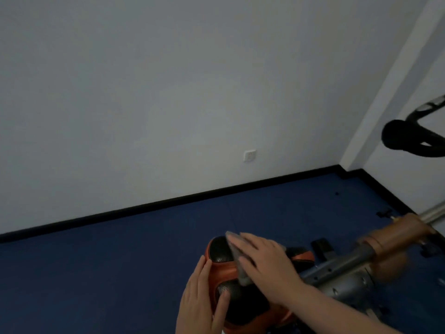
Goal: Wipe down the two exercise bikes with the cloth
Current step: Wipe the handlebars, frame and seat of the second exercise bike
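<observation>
Step in hand: wiping the seat (237, 268) of the near bike, at 6 o'clock. Right hand (262, 257) presses the cloth (237, 255) flat, fingers straight; left hand (204, 292) open, steadying. Next: work toward the frame (349, 263); second bike's handlebar (409, 137) at 3 o'clock.

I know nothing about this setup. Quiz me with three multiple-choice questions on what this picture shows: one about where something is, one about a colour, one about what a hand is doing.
1. Where is the grey cloth?
A. on the floor
B. on the bike seat, under the right hand
C. hanging on the wall

2. What colour is the floor?
A. blue
B. green
C. white

3. What is the left hand doing?
A. holding the cloth
B. hanging at the person's side
C. resting on the seat's edge, fingers straight

Answers: 1 B, the flat right hand presses the cloth onto the orange and black seat. 2 A, the floor is dark blue up to the black skirting. 3 C, its straight fingers lie against the seat's near side, away from the cloth.
</observation>
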The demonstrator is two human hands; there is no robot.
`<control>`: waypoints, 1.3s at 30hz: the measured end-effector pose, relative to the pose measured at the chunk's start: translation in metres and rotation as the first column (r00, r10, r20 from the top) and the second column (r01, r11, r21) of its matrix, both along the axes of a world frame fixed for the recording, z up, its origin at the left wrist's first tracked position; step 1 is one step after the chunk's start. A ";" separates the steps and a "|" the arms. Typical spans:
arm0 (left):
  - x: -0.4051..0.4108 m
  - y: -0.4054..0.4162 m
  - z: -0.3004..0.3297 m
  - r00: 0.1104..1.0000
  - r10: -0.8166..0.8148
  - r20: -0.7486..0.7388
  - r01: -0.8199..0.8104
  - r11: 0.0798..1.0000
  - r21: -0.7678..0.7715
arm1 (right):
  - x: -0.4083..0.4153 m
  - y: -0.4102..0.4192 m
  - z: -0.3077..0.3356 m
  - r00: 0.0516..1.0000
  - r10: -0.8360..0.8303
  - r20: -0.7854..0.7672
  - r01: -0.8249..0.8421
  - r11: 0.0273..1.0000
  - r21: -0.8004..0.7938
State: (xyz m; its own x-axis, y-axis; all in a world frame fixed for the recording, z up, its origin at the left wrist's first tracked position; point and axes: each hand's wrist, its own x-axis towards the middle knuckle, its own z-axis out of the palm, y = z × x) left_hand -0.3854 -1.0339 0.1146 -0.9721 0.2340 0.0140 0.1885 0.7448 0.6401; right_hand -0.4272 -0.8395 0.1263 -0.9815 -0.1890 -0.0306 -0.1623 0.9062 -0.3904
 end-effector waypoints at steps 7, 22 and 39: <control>-0.034 -0.006 0.005 0.983 -0.172 -0.061 0.170 0.984 -0.047 | -0.001 -0.039 0.003 0.899 -0.430 -0.080 0.436 0.895 0.093; -0.077 -0.006 -0.006 0.870 -0.469 -0.149 0.423 0.868 -0.262 | 0.014 -0.035 -0.018 0.550 -0.835 0.005 0.833 0.549 0.068; -0.115 -0.037 -0.020 0.702 -0.695 -0.155 0.712 0.686 0.146 | 0.044 -0.136 -0.013 0.593 -0.805 0.005 0.805 0.593 0.038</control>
